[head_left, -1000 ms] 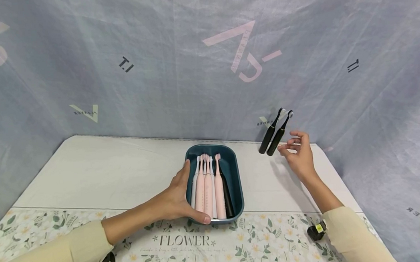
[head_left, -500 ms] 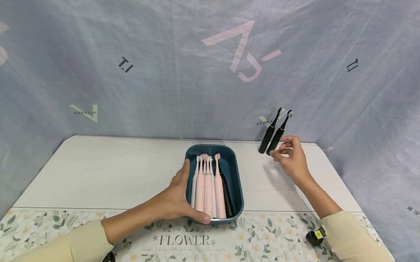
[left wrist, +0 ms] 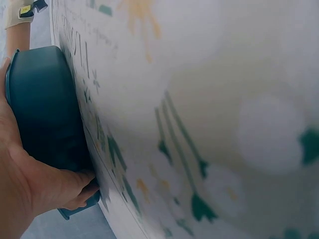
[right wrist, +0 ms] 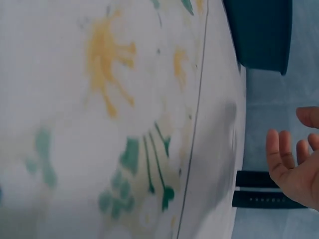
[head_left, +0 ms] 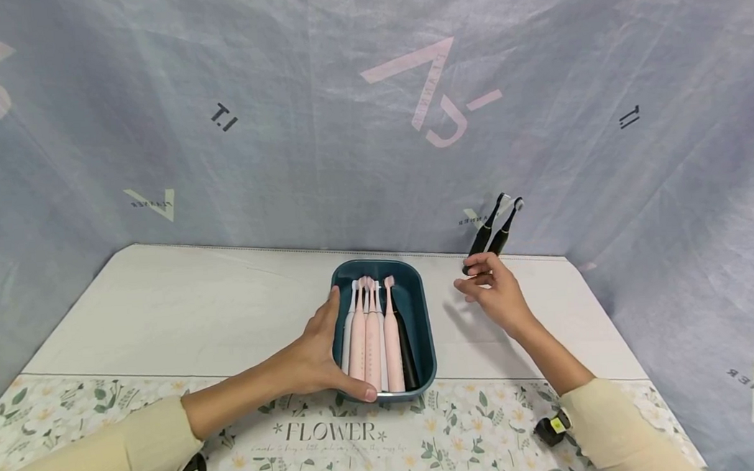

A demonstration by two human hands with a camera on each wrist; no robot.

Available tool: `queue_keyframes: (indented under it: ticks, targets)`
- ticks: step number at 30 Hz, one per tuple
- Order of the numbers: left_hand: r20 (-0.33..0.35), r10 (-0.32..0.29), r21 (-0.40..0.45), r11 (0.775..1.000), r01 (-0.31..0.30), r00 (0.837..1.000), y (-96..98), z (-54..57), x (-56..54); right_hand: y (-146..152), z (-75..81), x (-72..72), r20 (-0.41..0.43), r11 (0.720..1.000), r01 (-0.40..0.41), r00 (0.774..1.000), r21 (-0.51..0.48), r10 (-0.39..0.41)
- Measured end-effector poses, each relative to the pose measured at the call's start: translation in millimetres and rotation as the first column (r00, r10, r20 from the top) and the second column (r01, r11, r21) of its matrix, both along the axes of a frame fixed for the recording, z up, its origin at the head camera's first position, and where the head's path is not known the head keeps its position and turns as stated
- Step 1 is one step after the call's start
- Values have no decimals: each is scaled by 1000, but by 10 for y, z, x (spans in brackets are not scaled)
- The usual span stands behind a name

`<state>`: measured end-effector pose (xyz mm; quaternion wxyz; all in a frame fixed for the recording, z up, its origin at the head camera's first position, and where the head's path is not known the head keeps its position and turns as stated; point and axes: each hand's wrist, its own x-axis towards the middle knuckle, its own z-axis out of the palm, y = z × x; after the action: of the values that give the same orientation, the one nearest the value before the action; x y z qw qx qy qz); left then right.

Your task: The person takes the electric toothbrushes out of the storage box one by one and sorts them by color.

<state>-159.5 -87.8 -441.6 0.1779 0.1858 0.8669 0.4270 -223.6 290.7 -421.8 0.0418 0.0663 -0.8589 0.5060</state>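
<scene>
A dark teal bin [head_left: 427,340] holds several electric toothbrushes lying side by side with heads away from me: pink ones [head_left: 358,348], white ones and a black one [head_left: 407,352] at the right. My left hand [head_left: 313,355] grips the bin's left side, thumb over the near rim; in the left wrist view its fingers curl against the wall. Two black electric toothbrushes [head_left: 480,241] stand upright by the back edge. In front of them my right hand [head_left: 499,296] is raised, fingers loosely bent and holding nothing. It hides their lower parts in the head view.
A white and floral-printed cloth [head_left: 194,311] covers the table. Grey-blue curtain [head_left: 282,162] rises along the back and both sides. Black wrist devices [head_left: 551,430] sit under the cream sleeves.
My right hand has moved left from beside the standing black toothbrushes, passing in front of them toward the bin. The left hand and bin have stayed in place.
</scene>
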Motion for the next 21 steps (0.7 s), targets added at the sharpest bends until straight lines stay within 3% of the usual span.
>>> queue_keyframes:
  ticks: [8,21]
  targets:
    - [1,2,-5,1000,-2,1000,1,2,-2,-169,-21,13,37,999,-41,998,9,41]
    - [-8,3,-9,1000,-3,1000,12,26,-7,-429,-55,50,77,984,-178,981,7,177]
